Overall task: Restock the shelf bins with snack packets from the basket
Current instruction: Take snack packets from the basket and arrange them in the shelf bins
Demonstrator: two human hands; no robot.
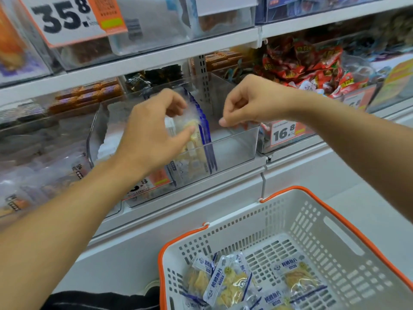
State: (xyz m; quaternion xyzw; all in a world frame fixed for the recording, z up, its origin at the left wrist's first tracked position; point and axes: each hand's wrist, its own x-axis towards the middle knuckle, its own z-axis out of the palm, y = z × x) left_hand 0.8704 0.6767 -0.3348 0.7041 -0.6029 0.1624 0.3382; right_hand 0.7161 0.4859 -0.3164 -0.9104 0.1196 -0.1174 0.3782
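A clear plastic shelf bin (237, 148) sits on the middle shelf. Inside it stand several snack packets (201, 139) with blue edges and pale yellow contents, upright in a row at the bin's left half. My left hand (152, 130) grips these packets from the left, thumb against their front. My right hand (248, 104) hovers over the bin's right half with curled fingers that hold nothing I can see. Below, a white basket (312, 224) with orange handles holds several more of the same snack packets (232, 280).
Neighbouring bins hold red packets (312, 63) to the right and brown snacks (89, 95) to the left. Price tags read 35.8 (64, 19) above and 16.8 (283, 132) on the right bin. The shelf's white front ledge (201, 211) runs between bin and basket.
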